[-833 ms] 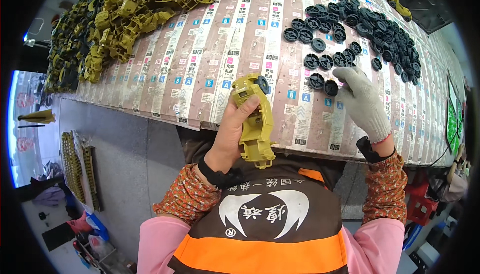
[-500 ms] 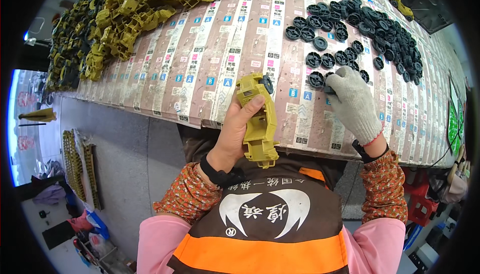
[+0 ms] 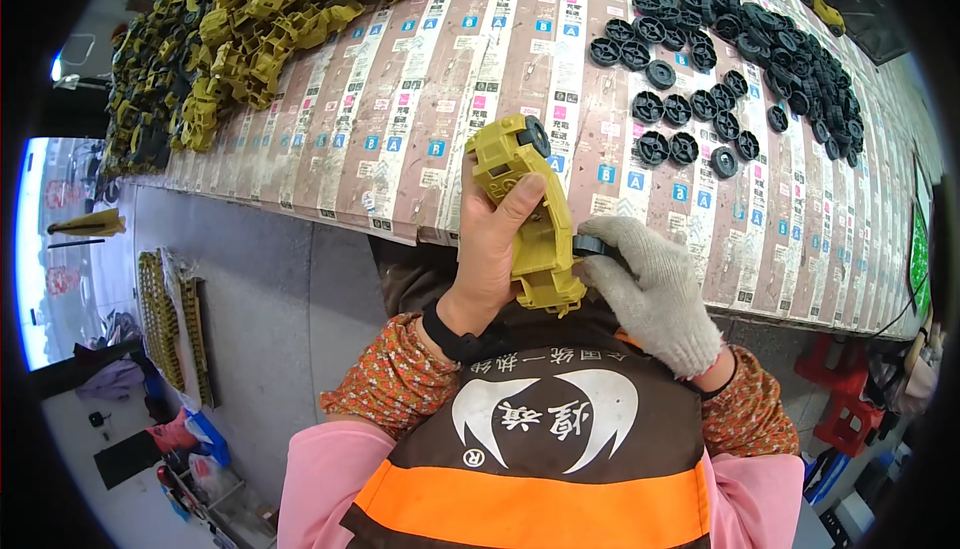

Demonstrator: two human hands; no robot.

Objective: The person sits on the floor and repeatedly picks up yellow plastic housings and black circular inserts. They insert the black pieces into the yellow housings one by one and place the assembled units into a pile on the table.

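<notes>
Bare and wrapped round a yellow plastic toy car body [image 3: 545, 244], my left hand [image 3: 490, 244] holds it over the table's near edge, its thumb across the open middle. One black wheel [image 3: 537, 136] sits on the far end of the body. My right hand [image 3: 655, 289], in a pale knit glove, pinches another black toy wheel [image 3: 597, 247] between thumb and fingers, at the right side of the body near its closer end. Whether that wheel touches the body cannot be made out. Several loose black wheels [image 3: 684, 148] lie on the table beyond the right hand.
The table [image 3: 420, 129] is covered in printed paper strips. A big heap of yellow and black car parts [image 3: 270, 29] fills its far left. A dense group of black wheels [image 3: 790, 59] lies at the far right. A red stool [image 3: 840, 404] stands below on the right.
My right hand has come from the loose wheels back toward me, carrying one wheel to the car body. My left hand has tilted the body slightly; the view has shifted a little.
</notes>
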